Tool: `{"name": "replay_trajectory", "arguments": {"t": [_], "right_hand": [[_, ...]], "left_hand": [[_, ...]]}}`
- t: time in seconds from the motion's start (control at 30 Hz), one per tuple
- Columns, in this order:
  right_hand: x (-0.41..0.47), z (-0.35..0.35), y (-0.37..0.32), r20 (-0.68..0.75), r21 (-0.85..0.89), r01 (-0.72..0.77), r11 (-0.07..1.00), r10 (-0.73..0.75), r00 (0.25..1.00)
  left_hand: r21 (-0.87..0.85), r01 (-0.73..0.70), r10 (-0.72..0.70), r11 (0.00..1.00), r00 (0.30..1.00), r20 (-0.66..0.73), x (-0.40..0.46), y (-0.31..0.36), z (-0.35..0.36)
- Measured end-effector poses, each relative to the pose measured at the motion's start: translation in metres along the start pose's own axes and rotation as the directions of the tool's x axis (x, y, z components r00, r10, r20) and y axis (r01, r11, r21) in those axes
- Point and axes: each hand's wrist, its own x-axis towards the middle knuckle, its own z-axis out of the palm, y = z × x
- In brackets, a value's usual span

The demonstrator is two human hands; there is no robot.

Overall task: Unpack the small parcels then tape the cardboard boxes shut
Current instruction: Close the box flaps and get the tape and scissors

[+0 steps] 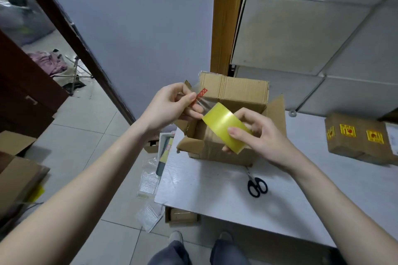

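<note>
Fingers (189,98) of the left hand (170,106) pinch the red-tabbed tape end, right hand (256,133) clamps the yellowish translucent tape roll (224,125); beyond them the brown cardboard box (234,101) stands open, untaped.

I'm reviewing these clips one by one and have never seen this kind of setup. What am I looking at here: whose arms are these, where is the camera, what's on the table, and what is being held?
There is no machine here: a person wears a wide-angle camera on the head, so the single picture looks forward and down along their own bare arms. The right hand grips a yellowish roll of tape. The left hand pinches the tape's free end, marked by a small red tab, pulled a short way off the roll. Behind the hands, on the white table, stands an open cardboard box with its flaps up. Black-handled scissors lie near it, and a closed box with yellow stickers sits at the right. Plastic bags and flattened cardboard lie on the tiled floor.
</note>
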Motion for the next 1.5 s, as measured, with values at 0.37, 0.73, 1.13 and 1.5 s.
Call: {"name": "replay_trajectory", "arguments": {"t": [0.37,0.73,1.13,1.5], "right_hand": [[-0.045,0.041,0.013,-0.1,-0.557,-0.09,0.826,0.041,0.994],[-0.041,0.007,0.021,-0.294,-0.439,-0.208,0.874,0.079,0.953],[0.0,0.016,0.015,0.099,0.197,-0.152,0.969,0.135,0.986],[-0.011,0.018,0.048,-0.046,0.171,-0.117,0.978,0.126,0.991]], "left_hand": [[0.06,-0.309,0.285,0.949,0.925,0.252,0.007,0.026,-0.025],[0.357,-0.692,0.289,0.627,0.633,0.718,-0.005,0.048,0.033],[0.298,-0.634,0.315,0.713,0.67,0.672,0.0,0.052,0.026],[0.316,-0.386,0.27,0.867,0.896,0.354,-0.005,0.008,-0.003]]}}
